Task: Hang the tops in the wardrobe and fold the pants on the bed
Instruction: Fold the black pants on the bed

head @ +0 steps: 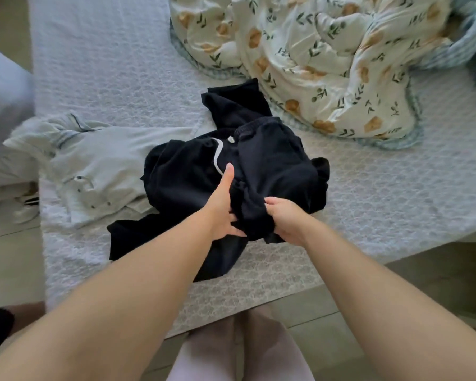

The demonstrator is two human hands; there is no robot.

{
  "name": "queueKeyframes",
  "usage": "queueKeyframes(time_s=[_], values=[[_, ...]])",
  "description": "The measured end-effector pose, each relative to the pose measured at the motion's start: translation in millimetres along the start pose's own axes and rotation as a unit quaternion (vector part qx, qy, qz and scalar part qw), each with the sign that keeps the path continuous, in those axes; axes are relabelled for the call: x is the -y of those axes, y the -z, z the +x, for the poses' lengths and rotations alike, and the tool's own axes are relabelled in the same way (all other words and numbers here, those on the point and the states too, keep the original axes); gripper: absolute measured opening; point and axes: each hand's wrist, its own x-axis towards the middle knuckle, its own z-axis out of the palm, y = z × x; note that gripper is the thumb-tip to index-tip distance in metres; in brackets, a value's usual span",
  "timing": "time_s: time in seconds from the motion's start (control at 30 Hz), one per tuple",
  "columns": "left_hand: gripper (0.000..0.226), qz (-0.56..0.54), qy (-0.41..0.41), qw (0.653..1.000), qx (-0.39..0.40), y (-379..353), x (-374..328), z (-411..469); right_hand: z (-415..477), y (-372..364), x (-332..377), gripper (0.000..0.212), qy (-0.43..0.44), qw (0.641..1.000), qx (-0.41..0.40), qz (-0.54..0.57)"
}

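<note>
White bed (121,64) w/ floral duvet (327,64) at back, pale shirt (107,160) at L, black pants (272,166) bunched mid-bed beside it, L hand (223,207) & R hand (286,218) both curled gripping pants fabric, white waistband tag (230,139) too small to read.

Both my arms are bare all the way down. My left arm (127,284) looks long and smooth, wide near me and thin at the wrist. My right arm (368,284) looks just the same. My left hand (223,207) shows its thumb and the side of the palm. My right hand (286,218) shows its round little knuckles. Low down, between my arms, I can see my legs (204,358) in soft trousers (275,356), pale pink. The cloth is plain, with one colour all over. A dark line runs where the two legs meet.
</note>
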Motion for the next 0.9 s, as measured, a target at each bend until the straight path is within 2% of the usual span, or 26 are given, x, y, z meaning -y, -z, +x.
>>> queueKeyframes(time_s=[0.03,0.1,0.17,0.23,0.27,0.33,0.37,0.43,0.5,0.57,0.63,0.7,0.73,0.8,0.83,0.87,0.9], values=[[0.061,0.017,-0.009,1.0,-0.011,-2.0,0.1,-1.1,-7.4,-2.8,-1.0,0.026,-0.004,0.999,0.051,-0.014],[0.046,0.044,-0.03,0.997,-0.06,0.1,3.9,1.6,-22.2,-1.7,-0.2,0.026,-0.018,0.99,0.131,-0.057],[0.029,0.093,-0.033,0.991,-0.088,8.1,12.2,2.3,-35.4,5.9,4.8,0.024,-0.038,0.974,0.177,-0.138],[0.022,0.141,-0.04,0.987,-0.073,14.7,18.1,-1.8,-41.1,16.7,14.1,0.022,-0.051,0.966,0.132,-0.214],[0.022,0.154,-0.045,0.985,-0.059,16.9,18.6,-5.1,-39.2,24.0,18.2,0.022,-0.051,0.974,0.065,-0.212],[0.024,0.175,-0.059,0.982,-0.04,17.9,17.3,-13.3,-31.6,38.5,23.8,0.032,-0.042,0.986,-0.09,-0.137],[0.025,0.18,-0.067,0.981,-0.034,17.1,15.9,-17.1,-27.7,42.6,25.1,0.044,-0.047,0.985,-0.13,-0.102],[0.024,0.188,-0.087,0.978,-0.013,13.1,14.3,-24.3,-23.5,39.2,29.7,0.068,-0.064,0.99,-0.121,-0.047],[0.025,0.259,-0.11,0.959,0.008,4.1,14.9,-32.8,-17.8,24.4,35.2,0.077,-0.079,0.993,-0.085,-0.02],[0.029,0.369,-0.124,0.921,0.032,-6.8,20.4,-39.7,-14.6,8.0,40.2,0.061,-0.075,0.991,-0.062,-0.087],[0.035,0.416,-0.129,0.898,0.063,-14.4,27.8,-46.2,-14.8,-3.7,40.1,0.041,-0.059,0.973,-0.117,-0.189],[0.041,0.399,-0.13,0.903,0.088,-15.3,31.5,-50.9,-14.4,-3.7,37.0,0.038,-0.038,0.966,-0.17,-0.193],[0.04,0.363,-0.134,0.918,0.088,-14.5,30.0,-54.1,-18.7,-2.3,36.3,0.037,-0.014,0.968,-0.179,-0.177],[0.027,0.257,-0.145,0.955,0.023,-12.4,21.7,-57.7,-29.4,3.5,35.3,0.034,0.039,0.974,-0.174,-0.139],[0.024,0.207,-0.168,0.963,-0.039,-10.4,15.6,-55.7,-34.6,8.1,34.9,0.032,0.058,0.977,-0.16,-0.127],[0.025,0.197,-0.208,0.951,-0.114,-7.3,9.1,-51.6,-41.0,13.2,34.6,0.031,0.073,0.981,-0.139,-0.114],[0.029,0.219,-0.246,0.924,-0.193,-1.1,2.8,-45.6,-46.5,19.0,34.3,0.03,0.084,0.985,-0.116,-0.1]])
